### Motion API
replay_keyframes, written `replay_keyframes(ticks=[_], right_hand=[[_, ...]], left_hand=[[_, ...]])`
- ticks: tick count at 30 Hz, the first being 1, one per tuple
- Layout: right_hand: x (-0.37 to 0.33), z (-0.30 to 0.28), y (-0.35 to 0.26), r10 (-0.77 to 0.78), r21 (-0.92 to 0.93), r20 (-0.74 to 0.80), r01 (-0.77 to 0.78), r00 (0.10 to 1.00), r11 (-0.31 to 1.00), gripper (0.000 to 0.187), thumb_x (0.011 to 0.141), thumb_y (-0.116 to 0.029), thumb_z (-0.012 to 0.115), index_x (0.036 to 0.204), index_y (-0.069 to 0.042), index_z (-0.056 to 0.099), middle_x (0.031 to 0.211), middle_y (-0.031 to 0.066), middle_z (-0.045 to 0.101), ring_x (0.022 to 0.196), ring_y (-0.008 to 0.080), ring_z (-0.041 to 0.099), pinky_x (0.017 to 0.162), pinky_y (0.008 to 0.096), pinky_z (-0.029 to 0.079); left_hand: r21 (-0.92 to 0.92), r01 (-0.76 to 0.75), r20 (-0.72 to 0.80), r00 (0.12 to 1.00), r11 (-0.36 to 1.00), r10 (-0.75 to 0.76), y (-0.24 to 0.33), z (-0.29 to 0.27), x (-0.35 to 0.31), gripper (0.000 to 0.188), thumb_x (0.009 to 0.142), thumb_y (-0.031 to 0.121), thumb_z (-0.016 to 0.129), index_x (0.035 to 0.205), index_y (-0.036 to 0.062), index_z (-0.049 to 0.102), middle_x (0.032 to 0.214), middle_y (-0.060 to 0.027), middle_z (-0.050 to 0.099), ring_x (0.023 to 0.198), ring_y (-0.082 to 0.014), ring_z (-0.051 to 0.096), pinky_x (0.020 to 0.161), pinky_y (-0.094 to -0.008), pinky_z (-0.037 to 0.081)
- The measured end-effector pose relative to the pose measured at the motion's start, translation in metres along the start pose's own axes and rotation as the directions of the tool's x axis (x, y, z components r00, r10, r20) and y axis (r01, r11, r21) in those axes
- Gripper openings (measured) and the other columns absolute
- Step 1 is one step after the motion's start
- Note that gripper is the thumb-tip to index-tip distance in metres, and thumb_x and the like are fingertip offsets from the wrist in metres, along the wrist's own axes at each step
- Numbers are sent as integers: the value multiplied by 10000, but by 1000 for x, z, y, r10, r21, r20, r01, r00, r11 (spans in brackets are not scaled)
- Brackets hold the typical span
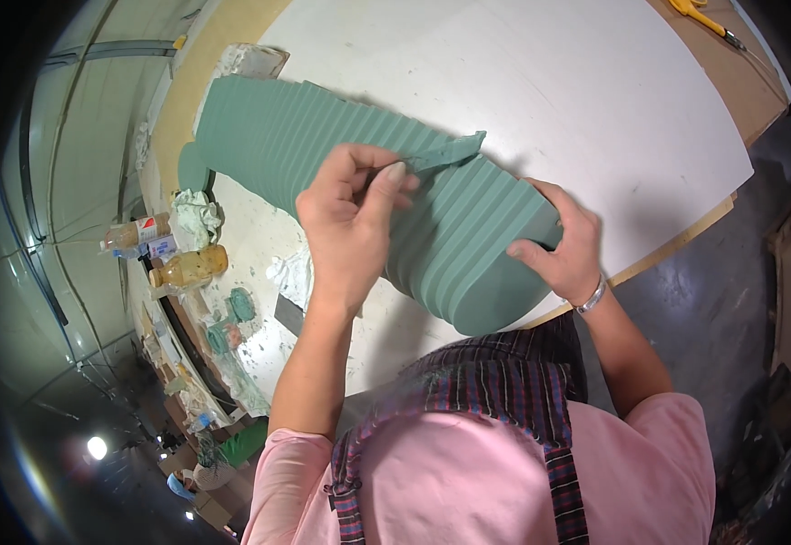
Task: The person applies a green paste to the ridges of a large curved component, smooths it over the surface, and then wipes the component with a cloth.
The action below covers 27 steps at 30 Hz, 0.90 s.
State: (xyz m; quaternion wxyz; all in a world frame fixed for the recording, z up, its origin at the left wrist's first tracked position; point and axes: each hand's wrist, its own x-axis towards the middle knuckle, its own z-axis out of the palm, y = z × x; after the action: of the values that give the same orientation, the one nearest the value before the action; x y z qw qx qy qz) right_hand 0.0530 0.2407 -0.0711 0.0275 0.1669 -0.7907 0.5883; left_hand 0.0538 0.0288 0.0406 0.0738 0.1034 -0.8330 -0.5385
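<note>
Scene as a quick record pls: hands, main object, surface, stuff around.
left hand: pinches a thin green strip; strip-to-row contact unclear
right hand: holds the right end of the row, thumb on the end face
main object: row of green slabs, packed face to face, running diagonally
surface: white table
left side: bottle of yellowish liquid, crumpled whitish wad
upper right: yellow-handled tool

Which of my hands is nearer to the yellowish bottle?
Left. Your left hand is to the right of the yellowish bottle; your right hand is farther right, touching the green stack.
</note>
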Motion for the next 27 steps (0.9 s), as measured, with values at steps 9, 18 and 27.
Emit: replay_keyframes(ticks=[9,18,27], right_hand=[[-3,0,-2,48,39,9,-49,999,998,713,646,-511,799,1108,2,625,942,167,692,854,297,689,750,351,539],[-7,2,2,87,30,15,-88,996,996,680,646,-487,805,1098,-11,628,903,159,688,819,288,683,728,346,531],[-8,4,2,116,86,37,-119,993,989,566,638,-228,793,1107,23,601,881,160,684,783,253,678,706,323,527]], left_hand=[[-203,209,-19,976,956,-218,-8,-31,-29,54,896,-18,583,941,-45,570,766,-106,657,642,-116,593,604,-226,486],[-278,213,-12,974,937,-225,-19,-42,-62,57,907,-18,566,962,-33,566,764,-110,653,633,-117,583,616,-236,486],[-704,287,-42,897,650,-441,-49,-86,-91,241,911,25,548,1146,-30,539,831,-54,591,721,-119,536,726,-276,474]])
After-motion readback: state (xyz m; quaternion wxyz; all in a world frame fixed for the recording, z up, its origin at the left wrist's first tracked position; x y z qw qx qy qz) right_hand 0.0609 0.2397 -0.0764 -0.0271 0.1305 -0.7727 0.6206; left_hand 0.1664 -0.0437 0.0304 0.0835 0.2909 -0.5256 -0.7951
